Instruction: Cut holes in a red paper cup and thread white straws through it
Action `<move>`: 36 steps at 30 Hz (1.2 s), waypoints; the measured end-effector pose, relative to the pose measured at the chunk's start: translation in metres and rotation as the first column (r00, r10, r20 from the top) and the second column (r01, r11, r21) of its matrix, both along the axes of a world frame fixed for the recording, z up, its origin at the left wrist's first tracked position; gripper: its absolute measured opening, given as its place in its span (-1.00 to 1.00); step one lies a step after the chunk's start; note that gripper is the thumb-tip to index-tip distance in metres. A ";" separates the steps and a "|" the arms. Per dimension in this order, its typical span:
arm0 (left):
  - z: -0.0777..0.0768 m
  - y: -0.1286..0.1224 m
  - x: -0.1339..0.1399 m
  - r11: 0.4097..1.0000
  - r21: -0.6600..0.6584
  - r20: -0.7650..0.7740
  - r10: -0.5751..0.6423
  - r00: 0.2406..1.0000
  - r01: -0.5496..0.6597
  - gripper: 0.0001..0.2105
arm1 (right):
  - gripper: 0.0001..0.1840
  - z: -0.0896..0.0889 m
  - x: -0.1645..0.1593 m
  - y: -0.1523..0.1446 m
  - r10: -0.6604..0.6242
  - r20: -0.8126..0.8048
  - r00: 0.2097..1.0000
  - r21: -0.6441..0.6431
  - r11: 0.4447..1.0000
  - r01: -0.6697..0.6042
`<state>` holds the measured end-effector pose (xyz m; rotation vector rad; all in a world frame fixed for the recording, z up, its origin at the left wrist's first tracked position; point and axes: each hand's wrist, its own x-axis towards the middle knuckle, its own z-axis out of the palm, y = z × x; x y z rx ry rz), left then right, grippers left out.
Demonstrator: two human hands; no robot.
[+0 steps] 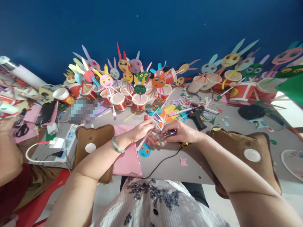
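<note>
My left hand (144, 130) is closed on thin white strips (142, 140), which stick out above and below its fingers. Close beside it, the fingers of my right hand (178, 130) are wrapped round a small dark tool with a purple tint (169, 133); its kind is hard to make out. Something clear and shiny (161, 138) shows between the two hands, partly hidden by fingers. Just below my left hand lies a blue paper disc with a drawn face (145, 150), near a sheet of pink paper (125, 159).
Paper cups (139, 102) with paper rabbit figures line the blue wall. A black glue gun (197, 117) lies beyond my right hand, among paper scraps (170, 110). Brown cushions (246, 154) flank my arms. A power strip (68, 142) and another person's arm (9, 148) are at left.
</note>
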<state>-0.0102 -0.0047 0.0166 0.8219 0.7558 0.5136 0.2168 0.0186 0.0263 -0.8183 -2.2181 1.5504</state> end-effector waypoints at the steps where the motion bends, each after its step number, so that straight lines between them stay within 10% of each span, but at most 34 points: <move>1: 0.000 0.000 0.000 1.000 -0.008 -0.003 -0.004 1.000 0.004 -0.84 | -0.62 0.000 0.000 0.000 0.008 -0.001 1.000 0.010 1.000 -0.008; 13: 0.005 0.003 0.002 0.999 -0.029 -0.014 0.024 1.000 -0.025 -0.82 | -0.59 0.002 -0.005 -0.003 -0.015 0.036 0.999 0.119 0.993 0.011; 18: 0.001 0.009 0.002 0.996 -0.050 0.049 0.082 0.995 -0.080 -0.75 | -0.53 0.003 -0.008 -0.006 -0.185 0.016 0.983 -0.056 0.981 0.185; 27: 0.003 0.003 0.007 0.917 0.113 0.131 0.367 0.921 -0.382 -0.75 | -0.43 -0.005 -0.013 -0.006 -0.610 0.021 0.792 -0.252 0.764 0.594; 36: 0.006 -0.005 0.011 0.876 0.245 0.172 0.382 0.908 -0.415 -0.70 | -0.56 -0.012 -0.016 -0.007 -0.583 -0.100 0.807 -0.413 0.762 0.499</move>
